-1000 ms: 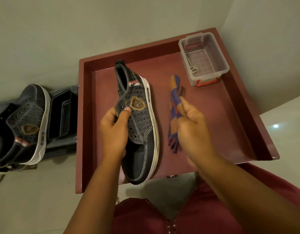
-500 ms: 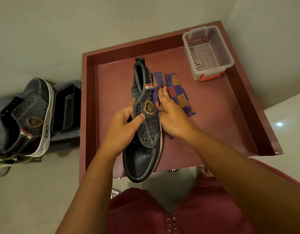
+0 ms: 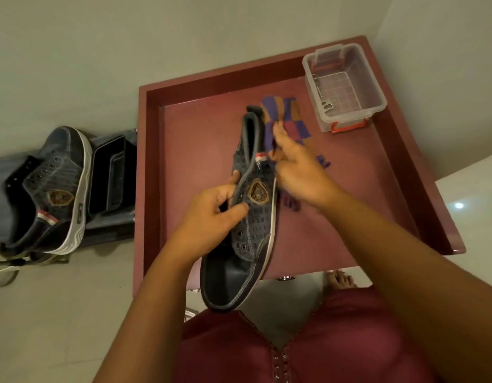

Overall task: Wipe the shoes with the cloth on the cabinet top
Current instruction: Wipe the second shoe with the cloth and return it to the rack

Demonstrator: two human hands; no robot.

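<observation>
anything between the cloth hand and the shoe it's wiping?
Nothing visible. The right hand presses the checked cloth straight against the outer side of the shoe, near the heel. The left hand grips the shoe's other side at the eyelets, out of the way.

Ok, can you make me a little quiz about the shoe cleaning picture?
1. True or false: the left hand grips the dark blue crest-badged shoe.
2. What does the right hand hold against it? A sponge, B purple-and-orange checked cloth, C brush.
3. Fill in: the clear plastic box sits in the maroon cabinet top's far ____ corner.

Key: 1 true; 2 B; 3 right.
</observation>
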